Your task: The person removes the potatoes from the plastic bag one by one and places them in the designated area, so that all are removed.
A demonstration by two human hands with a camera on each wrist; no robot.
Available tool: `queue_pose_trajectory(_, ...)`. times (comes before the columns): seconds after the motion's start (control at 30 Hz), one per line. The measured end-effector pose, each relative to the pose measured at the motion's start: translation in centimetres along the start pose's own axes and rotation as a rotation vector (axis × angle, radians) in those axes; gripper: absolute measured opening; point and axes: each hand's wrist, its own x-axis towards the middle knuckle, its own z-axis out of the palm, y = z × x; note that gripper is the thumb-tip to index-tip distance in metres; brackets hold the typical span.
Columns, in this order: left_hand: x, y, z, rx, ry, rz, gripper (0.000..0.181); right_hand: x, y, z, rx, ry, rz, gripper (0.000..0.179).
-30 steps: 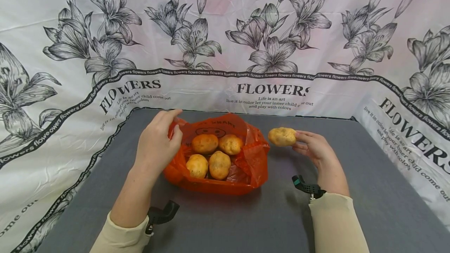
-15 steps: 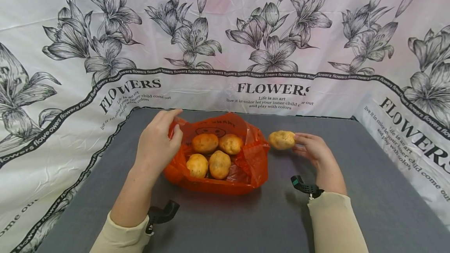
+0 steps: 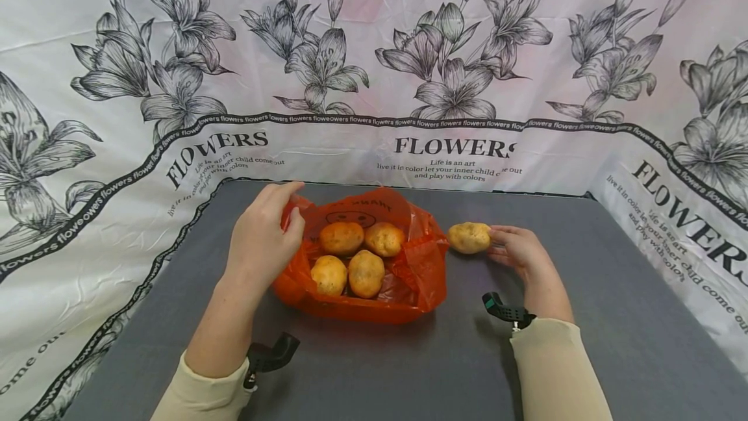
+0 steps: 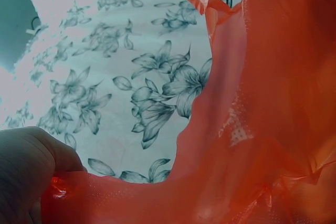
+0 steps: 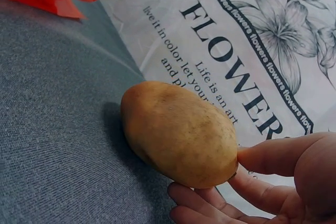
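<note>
While the left hand (image 3: 263,234) pinches an orange-red plastic bag (image 3: 362,310) containing four potatoes (image 3: 366,274), the right hand (image 3: 524,253) pinches a fifth potato (image 3: 469,238) by one end beside it.

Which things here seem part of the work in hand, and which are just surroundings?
Likely part of the work:
red bag, its edge gripped by the left hand
single potato, pinched by the right hand
four potatoes inside the bag

Just surroundings:
grey tabletop
flower-printed sheet
</note>
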Motion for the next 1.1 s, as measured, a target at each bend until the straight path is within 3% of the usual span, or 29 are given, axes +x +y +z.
queue_pose_trajectory(0.3,0.1,0.0,0.0,0.002,0.002,0.0,0.036,-0.1,-0.2,0.4,-0.127,0.082,0.009,0.056)
queue_pose_trajectory(0.63,0.0,0.1,-0.1,0.005,-0.001,-0.01,0.036,-0.4,-0.2,0.7,-0.252,0.094,-0.017,0.068)
queue_pose_trajectory(1.1,0.0,0.1,-0.1,0.006,0.009,0.006,0.035,-0.8,-0.5,1.2,-0.336,0.148,-0.047,0.063)
